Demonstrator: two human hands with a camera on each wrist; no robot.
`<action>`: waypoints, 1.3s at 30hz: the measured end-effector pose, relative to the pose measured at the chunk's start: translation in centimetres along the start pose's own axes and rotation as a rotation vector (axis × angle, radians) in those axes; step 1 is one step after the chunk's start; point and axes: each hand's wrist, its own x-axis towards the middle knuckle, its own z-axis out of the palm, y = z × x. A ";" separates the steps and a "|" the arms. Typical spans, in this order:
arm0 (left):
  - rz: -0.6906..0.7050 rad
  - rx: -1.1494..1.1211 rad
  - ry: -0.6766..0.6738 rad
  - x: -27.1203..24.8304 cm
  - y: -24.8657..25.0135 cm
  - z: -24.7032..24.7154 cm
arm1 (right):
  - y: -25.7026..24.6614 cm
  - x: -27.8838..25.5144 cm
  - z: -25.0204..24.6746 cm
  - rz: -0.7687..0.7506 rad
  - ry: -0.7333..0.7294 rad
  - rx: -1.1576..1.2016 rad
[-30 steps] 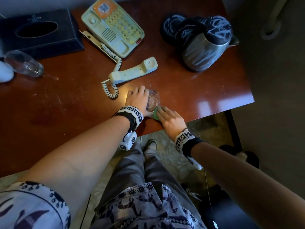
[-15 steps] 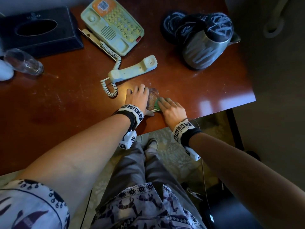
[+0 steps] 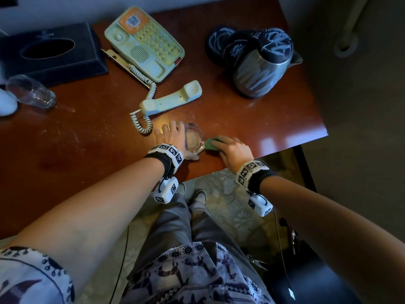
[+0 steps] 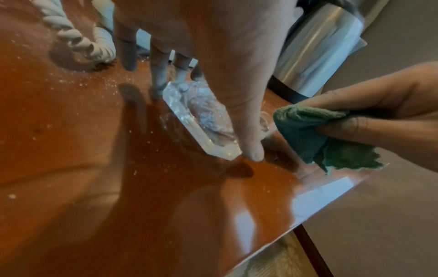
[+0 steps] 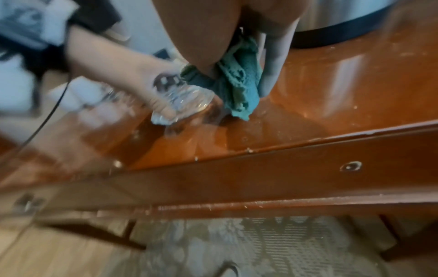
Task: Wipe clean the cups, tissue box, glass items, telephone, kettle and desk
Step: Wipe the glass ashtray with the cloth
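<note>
Steadying the clear faceted glass dish (image 3: 194,140) on the glossy reddish-brown wooden desk (image 3: 87,137), the left hand (image 3: 173,137) curls fingers and thumb round its rim, apparently so it cannot slide while being wiped. Just beside it, the right hand (image 3: 235,150) pinches a crumpled green cloth (image 3: 211,144) between curled fingers, which touches the dish's side.

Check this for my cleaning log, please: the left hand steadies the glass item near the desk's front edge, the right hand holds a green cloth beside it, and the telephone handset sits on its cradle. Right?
One detail is wrong. The head view shows the handset lying off the cradle on the desk, in front of the telephone. The rest stands: the left hand steadies the glass item, and the right hand holds the green cloth beside it.
</note>
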 end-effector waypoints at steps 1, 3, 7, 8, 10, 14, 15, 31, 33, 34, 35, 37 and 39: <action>0.024 0.017 -0.006 -0.1 -0.3 -0.2 | 0.1 0.2 -0.1 0.032 0.011 0.040; 0.153 0.061 -0.018 0.0 -1.1 -0.7 | 0.2 0.7 -0.2 0.085 0.040 0.147; 0.457 0.199 -0.035 1.2 -2.4 -0.8 | 0.1 1.6 -0.4 0.187 0.111 0.317; 0.471 0.211 -0.019 1.3 -2.5 -0.8 | 0.0 1.8 -0.5 0.208 0.115 0.336; 0.471 0.208 0.015 1.5 -2.5 -1.0 | -0.1 2.1 -0.7 0.227 0.115 0.347; 0.407 0.153 0.025 1.3 -2.5 -1.1 | 0.0 2.3 -0.8 0.197 0.122 0.330; 0.385 0.136 0.021 1.1 -2.5 -1.1 | -0.1 2.3 -0.7 0.187 0.124 0.313; 0.147 0.026 0.117 0.0 -1.6 0.0 | -2.3 2.1 4.2 -0.180 0.167 -0.059; 0.142 0.030 0.113 0.1 -1.5 0.0 | -2.2 1.2 4.9 -0.220 0.202 -0.109; 0.142 0.028 0.114 0.1 -1.5 0.0 | -2.2 0.9 5.2 -0.247 0.222 -0.133; 0.139 0.027 0.117 0.0 -1.5 0.1 | -2.3 0.7 5.4 -0.275 0.234 -0.152; 0.131 0.029 0.126 0.0 -1.5 0.1 | -2.7 0.4 5.8 -0.326 0.255 -0.186; 0.131 0.025 0.130 0.0 -1.4 0.2 | -3.1 0.3 6.2 -0.361 0.272 -0.205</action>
